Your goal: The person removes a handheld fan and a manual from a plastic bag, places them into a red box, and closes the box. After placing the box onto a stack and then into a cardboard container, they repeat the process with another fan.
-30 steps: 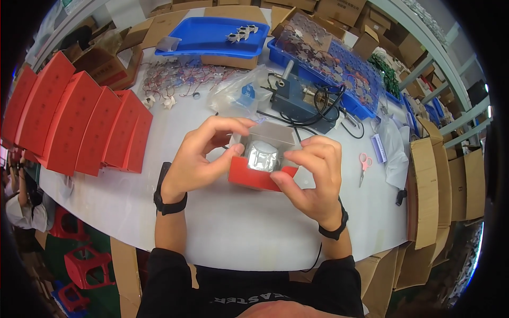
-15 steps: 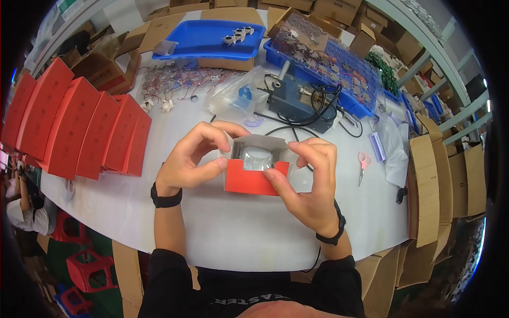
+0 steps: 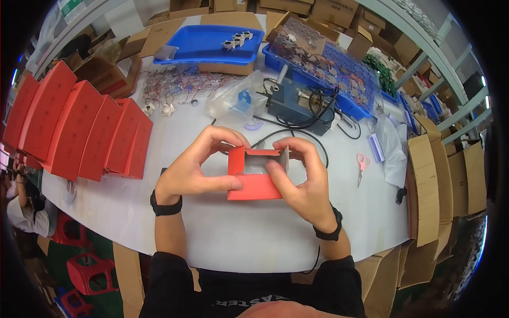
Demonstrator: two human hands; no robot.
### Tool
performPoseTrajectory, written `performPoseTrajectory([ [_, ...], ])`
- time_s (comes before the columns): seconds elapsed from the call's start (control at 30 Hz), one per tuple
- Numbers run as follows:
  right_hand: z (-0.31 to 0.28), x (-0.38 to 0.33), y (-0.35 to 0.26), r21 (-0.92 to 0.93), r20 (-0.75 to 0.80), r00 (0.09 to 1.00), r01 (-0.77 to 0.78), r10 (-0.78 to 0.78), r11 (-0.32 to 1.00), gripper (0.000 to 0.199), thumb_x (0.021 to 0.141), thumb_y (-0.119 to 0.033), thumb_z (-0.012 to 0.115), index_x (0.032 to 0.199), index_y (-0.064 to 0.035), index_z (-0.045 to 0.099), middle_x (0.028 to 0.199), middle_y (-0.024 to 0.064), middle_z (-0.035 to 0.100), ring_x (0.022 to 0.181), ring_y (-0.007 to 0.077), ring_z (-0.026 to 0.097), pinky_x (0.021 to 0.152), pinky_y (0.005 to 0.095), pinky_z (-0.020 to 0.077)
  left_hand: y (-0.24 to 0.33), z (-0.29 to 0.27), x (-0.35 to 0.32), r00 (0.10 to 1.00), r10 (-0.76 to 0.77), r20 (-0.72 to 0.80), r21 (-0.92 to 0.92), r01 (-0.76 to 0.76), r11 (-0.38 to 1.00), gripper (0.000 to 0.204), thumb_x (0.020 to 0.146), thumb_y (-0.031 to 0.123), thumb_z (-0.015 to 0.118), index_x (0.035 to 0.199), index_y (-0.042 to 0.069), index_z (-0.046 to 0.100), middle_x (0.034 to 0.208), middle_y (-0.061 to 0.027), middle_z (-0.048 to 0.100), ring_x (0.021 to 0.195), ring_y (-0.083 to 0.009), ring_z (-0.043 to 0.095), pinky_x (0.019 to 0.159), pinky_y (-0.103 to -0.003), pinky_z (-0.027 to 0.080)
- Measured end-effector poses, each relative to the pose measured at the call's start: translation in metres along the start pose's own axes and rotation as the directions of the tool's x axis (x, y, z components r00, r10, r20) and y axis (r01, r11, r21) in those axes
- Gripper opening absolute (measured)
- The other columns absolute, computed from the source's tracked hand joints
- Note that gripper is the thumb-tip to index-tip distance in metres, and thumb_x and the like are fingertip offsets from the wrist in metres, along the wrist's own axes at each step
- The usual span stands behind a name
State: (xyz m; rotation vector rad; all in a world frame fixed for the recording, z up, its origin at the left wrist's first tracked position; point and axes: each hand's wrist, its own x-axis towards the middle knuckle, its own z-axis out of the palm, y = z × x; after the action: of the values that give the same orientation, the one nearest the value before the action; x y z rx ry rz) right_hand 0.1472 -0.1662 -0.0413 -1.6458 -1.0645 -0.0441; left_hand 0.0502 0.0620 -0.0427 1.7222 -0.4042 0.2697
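A small red cardboard box (image 3: 253, 190) with a greyish inside is held above the white table in front of me, its top open. Clear plastic (image 3: 253, 167) shows inside; what it wraps cannot be made out. My left hand (image 3: 192, 168) grips the box's left end, thumb on the front face and fingers behind. There the left flap is folded inward. At the other end my right hand (image 3: 306, 185) has its thumb over the opening, by the right flap (image 3: 286, 158), which stands up. Its fingers curl around the back corner.
Red boxes (image 3: 79, 127) stand in a row at left. Beyond my hands are a plastic bag (image 3: 233, 103), a blue-grey machine (image 3: 297, 103) with black cables, and blue trays (image 3: 185, 45) of small parts. Pink-handled scissors (image 3: 362, 164) lie at right, near cardboard cartons (image 3: 424, 180).
The left flap has folded in over the opening, and the right flap has been lifted upright. My left thumb has slid onto the front face; my right thumb has moved over the opening.
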Motion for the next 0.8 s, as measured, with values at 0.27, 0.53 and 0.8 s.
performPoseTrajectory([
  [0.27, 0.006, -0.002, -0.012, -0.050, -0.182, 0.977, -0.126, 0.115, 0.991, 0.030, 0.088, -0.002, 0.072, 0.109, -0.0007, 0.051, 0.105, 0.0107, 0.065, 0.093, 0.0183, 0.064, 0.085, 0.0319, 0.0519, 0.006, 0.003, 0.004, 0.995, 0.063, 0.074, 0.131, -0.072, 0.989, 0.048, 0.076, 0.008, 0.085, 0.117, 0.006, 0.061, 0.130, -0.0186, 0.059, 0.122, -0.0317, 0.058, 0.104, -0.045, 0.045],
  [0.53, -0.012, 0.003, -0.011, 0.091, 0.116, 0.993, -0.025, 0.014, 0.996, 0.036, 0.093, -0.005, 0.068, 0.124, 0.0025, 0.052, 0.117, 0.0118, 0.061, 0.108, 0.0187, 0.060, 0.098, 0.0323, 0.0471, 0.009, 0.010, 0.007, 0.998, 0.000, 0.068, 0.277, -0.019, 0.961, 0.023, 0.079, 0.001, 0.077, 0.100, 0.004, 0.069, 0.126, -0.0190, 0.062, 0.117, -0.0291, 0.061, 0.101, -0.041, 0.046],
  [0.8, 0.002, 0.004, 0.000, 0.230, 0.179, 0.970, -0.204, 0.164, 0.952, 0.040, 0.094, 0.000, 0.062, 0.133, 0.0019, 0.056, 0.123, 0.0105, 0.060, 0.115, 0.0193, 0.058, 0.103, 0.0323, 0.0441, -0.001, 0.014, 0.004, 0.995, 0.009, -0.101, 0.063, -0.003, 0.998, 0.034, 0.081, 0.001, 0.073, 0.114, 0.005, 0.065, 0.121, -0.0122, 0.066, 0.113, -0.0253, 0.063, 0.099, -0.035, 0.048],
])
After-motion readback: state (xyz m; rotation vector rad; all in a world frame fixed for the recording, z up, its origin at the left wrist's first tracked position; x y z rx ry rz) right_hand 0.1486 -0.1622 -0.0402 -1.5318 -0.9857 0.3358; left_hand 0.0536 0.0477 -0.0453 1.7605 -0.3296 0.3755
